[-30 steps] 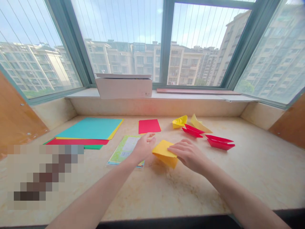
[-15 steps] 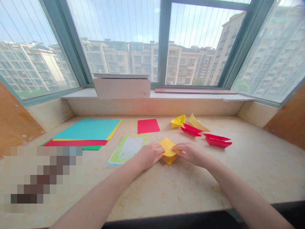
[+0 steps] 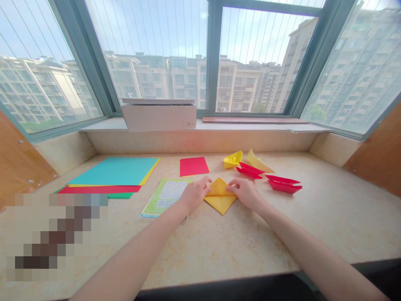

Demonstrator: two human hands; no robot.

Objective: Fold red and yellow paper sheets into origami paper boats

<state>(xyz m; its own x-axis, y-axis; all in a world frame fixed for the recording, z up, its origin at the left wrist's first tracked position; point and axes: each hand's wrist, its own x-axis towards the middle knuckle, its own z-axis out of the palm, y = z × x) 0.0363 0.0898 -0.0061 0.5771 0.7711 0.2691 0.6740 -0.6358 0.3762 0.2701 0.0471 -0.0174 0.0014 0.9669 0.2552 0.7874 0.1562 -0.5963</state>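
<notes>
A folded yellow origami paper [image 3: 221,200] lies on the counter between my hands, diamond-shaped, with a crease running across it. My left hand [image 3: 194,195] pinches its left corner. At the opposite corner, the fingers of my right hand [image 3: 246,193] are closed on the paper too. Just beyond my right hand are two red paper boats [image 3: 250,170], [image 3: 284,184], a yellow paper boat [image 3: 233,159] and a pale yellow folded paper [image 3: 259,163]. Under my left forearm's far side rests a green-and-white packet [image 3: 166,196], partly covered by that hand.
Large coloured sheets [image 3: 115,171], turquoise on top, are stacked at the left. A small red square stack [image 3: 194,166] sits mid-counter. On the sill stands a white box [image 3: 159,117] beside a flat brownish board [image 3: 253,120]. A blurred patch hides the lower left. The counter [image 3: 225,255] ends at its front edge.
The yellow paper has opened out into a flatter, wider diamond with its upper part toward the window. My hands have moved slightly apart, to its side corners.
</notes>
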